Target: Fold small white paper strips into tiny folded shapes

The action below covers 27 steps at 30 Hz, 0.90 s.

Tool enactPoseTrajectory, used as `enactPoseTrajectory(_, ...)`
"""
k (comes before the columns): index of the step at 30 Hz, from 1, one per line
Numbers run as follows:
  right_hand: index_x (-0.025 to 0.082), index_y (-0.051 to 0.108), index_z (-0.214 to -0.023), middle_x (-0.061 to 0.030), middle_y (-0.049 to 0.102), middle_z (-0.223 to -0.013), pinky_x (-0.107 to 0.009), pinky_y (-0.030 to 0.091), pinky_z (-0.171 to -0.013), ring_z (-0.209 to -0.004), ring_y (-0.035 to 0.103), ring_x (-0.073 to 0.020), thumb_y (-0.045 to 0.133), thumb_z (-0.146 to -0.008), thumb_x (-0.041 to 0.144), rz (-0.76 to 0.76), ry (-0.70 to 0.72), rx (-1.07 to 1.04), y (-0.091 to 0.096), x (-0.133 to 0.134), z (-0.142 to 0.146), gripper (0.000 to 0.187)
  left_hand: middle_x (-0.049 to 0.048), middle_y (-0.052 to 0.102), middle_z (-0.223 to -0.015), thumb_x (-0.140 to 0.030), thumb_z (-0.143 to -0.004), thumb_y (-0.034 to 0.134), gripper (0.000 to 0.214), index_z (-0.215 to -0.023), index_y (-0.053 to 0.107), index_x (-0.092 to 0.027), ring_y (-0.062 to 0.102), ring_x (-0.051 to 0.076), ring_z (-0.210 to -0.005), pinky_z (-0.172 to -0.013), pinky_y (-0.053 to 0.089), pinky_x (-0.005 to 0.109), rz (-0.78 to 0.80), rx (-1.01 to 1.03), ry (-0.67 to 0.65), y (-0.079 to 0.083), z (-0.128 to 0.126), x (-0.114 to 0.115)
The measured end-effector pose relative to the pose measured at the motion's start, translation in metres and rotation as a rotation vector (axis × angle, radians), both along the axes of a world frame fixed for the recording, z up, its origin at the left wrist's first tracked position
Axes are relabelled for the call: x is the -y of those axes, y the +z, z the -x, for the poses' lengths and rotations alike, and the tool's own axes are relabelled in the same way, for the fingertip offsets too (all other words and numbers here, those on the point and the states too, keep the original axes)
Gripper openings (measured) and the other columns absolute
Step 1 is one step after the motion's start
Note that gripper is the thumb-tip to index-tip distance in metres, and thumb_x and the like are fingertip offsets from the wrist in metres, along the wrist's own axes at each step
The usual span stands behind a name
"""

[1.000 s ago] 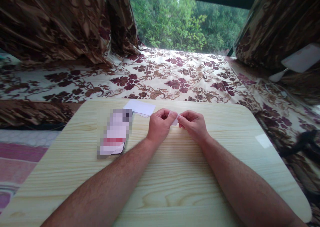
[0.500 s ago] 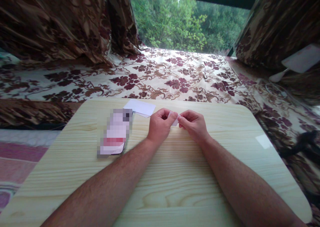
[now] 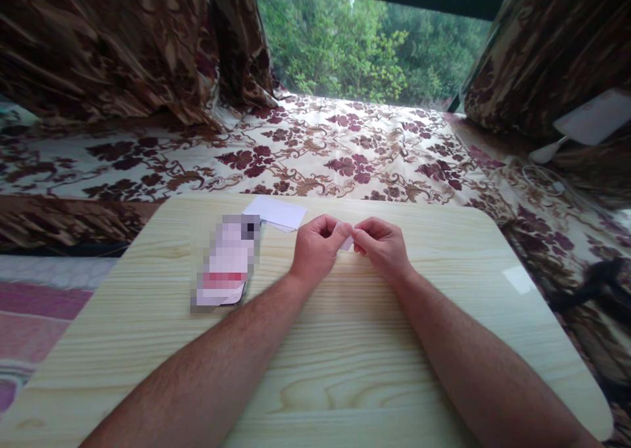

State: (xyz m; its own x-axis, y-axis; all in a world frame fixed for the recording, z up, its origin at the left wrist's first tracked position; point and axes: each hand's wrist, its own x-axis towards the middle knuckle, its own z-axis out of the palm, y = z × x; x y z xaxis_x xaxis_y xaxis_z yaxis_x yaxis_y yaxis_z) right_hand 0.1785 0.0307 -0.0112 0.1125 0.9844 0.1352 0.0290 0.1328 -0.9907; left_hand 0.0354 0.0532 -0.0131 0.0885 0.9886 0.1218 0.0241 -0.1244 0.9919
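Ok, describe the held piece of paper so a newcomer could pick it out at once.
On the pale wood-grain table, look toward the far edge, where the left hand and right hand come together. Pinched there is a small, partly hidden white piece of paper. Unlike the white sheets lying on the table to the left, it is held.
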Motion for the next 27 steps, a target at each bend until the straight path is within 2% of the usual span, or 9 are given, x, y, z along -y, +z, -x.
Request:
enactPoseTrajectory(7, 0.017, 0.064, -0.068, 0.0019, 0.059, -0.053, -0.023, 0.037, -0.046, -0.046, 0.048, -0.0091, 0.072, -0.077, 0.037, 0.010, 0.000, 0.007, 0.0015, 0.0002, -0.0006, 0.023, -0.0013, 0.060, -0.062, -0.041, -0.077, 0.073, 0.026, -0.072, 0.067, -0.015, 0.050, 0.010, -0.058, -0.055, 0.040, 0.023, -0.017, -0.013, -0.018, -0.0004, 0.0005, 0.0003)
enactPoseTrajectory(17, 0.017, 0.064, -0.070, 0.0026, 0.057, -0.053, -0.023, 0.034, -0.047, -0.047, 0.046, -0.0090, 0.070, -0.079, 0.030, -0.024, -0.009, -0.004, -0.0034, -0.0001, -0.0011, 0.017, -0.0008, 0.062, -0.063, -0.040, -0.075, 0.074, 0.026, -0.073, 0.069, -0.015, 0.052, 0.011, -0.059, -0.055, 0.040, 0.024, 0.002, -0.008, -0.022, 0.0009, 0.0006, 0.0007)
enactPoseTrajectory(27, 0.017, 0.064, -0.070, 0.0033, 0.055, -0.053, -0.024, 0.033, -0.047, -0.048, 0.045, -0.0092, 0.068, -0.079, 0.028, -0.027, -0.022, 0.005, -0.0020, 0.0010, 0.0002, 0.015, -0.0010, 0.062, -0.064, -0.038, -0.071, 0.077, 0.024, -0.070, 0.068, -0.016, 0.052, 0.011, -0.060, -0.056, 0.041, 0.023, 0.040, 0.112, 0.005, 0.0007, 0.0008, -0.0007)
